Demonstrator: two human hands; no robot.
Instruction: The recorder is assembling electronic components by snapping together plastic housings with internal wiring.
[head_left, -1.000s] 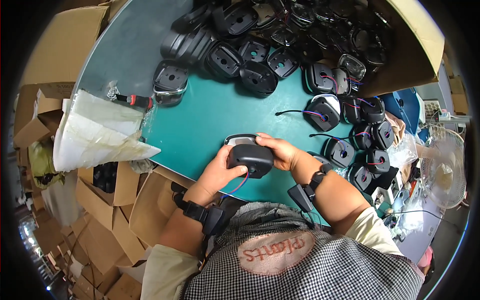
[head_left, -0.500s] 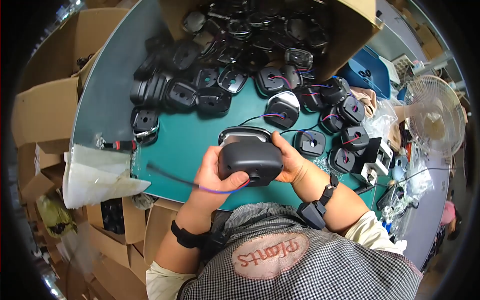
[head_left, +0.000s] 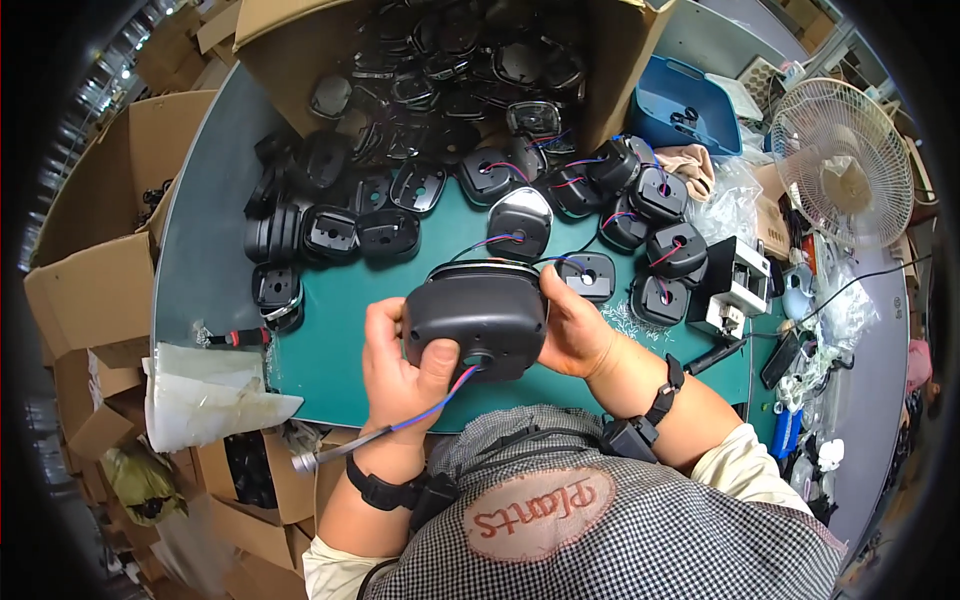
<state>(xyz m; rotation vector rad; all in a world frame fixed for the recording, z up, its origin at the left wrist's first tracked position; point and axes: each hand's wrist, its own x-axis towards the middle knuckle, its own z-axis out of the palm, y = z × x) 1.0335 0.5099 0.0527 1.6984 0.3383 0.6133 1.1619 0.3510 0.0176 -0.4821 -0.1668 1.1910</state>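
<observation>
Between my two hands is a rounded black plastic housing (head_left: 475, 318), held just above the near edge of the green table. Its smooth rounded side with a small round hole faces me, and a shiny rim shows along its far edge. My left hand (head_left: 395, 365) grips the left end, its thumb beside the hole. The right hand (head_left: 578, 335) clasps the right end, with some fingers hidden behind it. Red and blue wires (head_left: 436, 410) come out of the hole and run into a grey cable across my left wrist. Just beyond lies a similar housing with a chrome face (head_left: 520, 222).
More black housings with wires (head_left: 676, 248) sit at right, others (head_left: 388, 235) at left. A cardboard box (head_left: 285, 45) full of dark parts stands at the back. Right are a blue bin (head_left: 690, 110), a fan (head_left: 840, 165) and a white device (head_left: 735, 285). A red-handled screwdriver (head_left: 240, 338) lies left.
The housing has tilted so its chrome-rimmed side turns away and more of its black side shows. Its cable has swung down across my left wrist. My view has shifted slightly.
</observation>
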